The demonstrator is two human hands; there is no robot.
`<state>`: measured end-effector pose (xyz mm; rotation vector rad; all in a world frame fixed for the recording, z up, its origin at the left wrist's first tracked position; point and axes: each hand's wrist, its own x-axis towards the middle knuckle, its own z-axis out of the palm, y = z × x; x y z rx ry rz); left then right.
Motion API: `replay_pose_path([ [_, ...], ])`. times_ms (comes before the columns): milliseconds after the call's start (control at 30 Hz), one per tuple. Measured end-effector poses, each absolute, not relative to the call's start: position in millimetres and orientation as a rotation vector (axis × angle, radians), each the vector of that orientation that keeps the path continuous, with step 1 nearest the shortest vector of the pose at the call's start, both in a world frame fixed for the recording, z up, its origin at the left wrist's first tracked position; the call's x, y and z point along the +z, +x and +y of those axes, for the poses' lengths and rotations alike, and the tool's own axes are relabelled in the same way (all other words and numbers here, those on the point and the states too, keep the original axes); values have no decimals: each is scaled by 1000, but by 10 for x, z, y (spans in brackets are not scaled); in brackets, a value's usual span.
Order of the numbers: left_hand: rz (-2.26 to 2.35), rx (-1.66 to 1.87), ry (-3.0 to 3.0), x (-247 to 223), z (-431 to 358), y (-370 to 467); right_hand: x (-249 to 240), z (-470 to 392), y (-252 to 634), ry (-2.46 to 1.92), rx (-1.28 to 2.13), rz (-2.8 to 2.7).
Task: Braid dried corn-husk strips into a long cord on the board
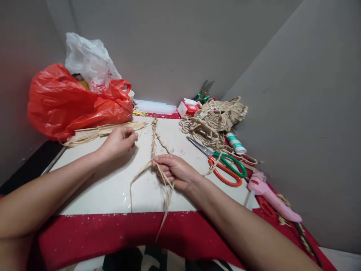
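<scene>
A thin braided cord (153,137) of tan plant fibre runs down the middle of the white board (107,192). My right hand (176,171) pinches its lower end, from which loose flat strands (167,199) fan out downward and to the left. My left hand (121,142) is raised at the left of the cord, apart from it, with its fingers curled together; whether anything small is between them is hidden. Just beyond my left hand lies a bundle of dry flat strips (93,133).
Red plastic bag (64,105) and white bag (87,56) stand at the back left. On the right are coiled rope (220,116), scissors (222,162), a thread spool (236,143) and a pink glue gun (273,197). Pruning shears (205,92) and a small box (188,108) sit behind.
</scene>
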<state>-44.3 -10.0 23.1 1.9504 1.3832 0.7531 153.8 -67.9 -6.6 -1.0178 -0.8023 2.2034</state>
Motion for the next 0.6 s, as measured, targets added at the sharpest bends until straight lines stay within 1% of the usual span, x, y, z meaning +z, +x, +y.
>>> replay_pose_path([
  [100,1708,792,2154,265,59,-651,-90,-672,1538,-988,2225,-788],
  [167,1941,680,2227,292,120,-769,-104,-671,1534,-973,2234,-771],
  [233,2043,510,2232,289,156,-845,-117,-672,1531,-978,2239,-756],
  [333,2033,329,2266,242,176,-885,-138,-670,1532,-977,2241,-775],
  [400,2019,316,2295,218,171,-881,-148,-666,1534,-961,2244,-797],
  [500,1888,501,2228,229,141,-838,-140,-660,1532,-952,2237,-818],
  [600,1493,653,1888,285,74,-737,-103,-664,1518,-964,2205,-835],
])
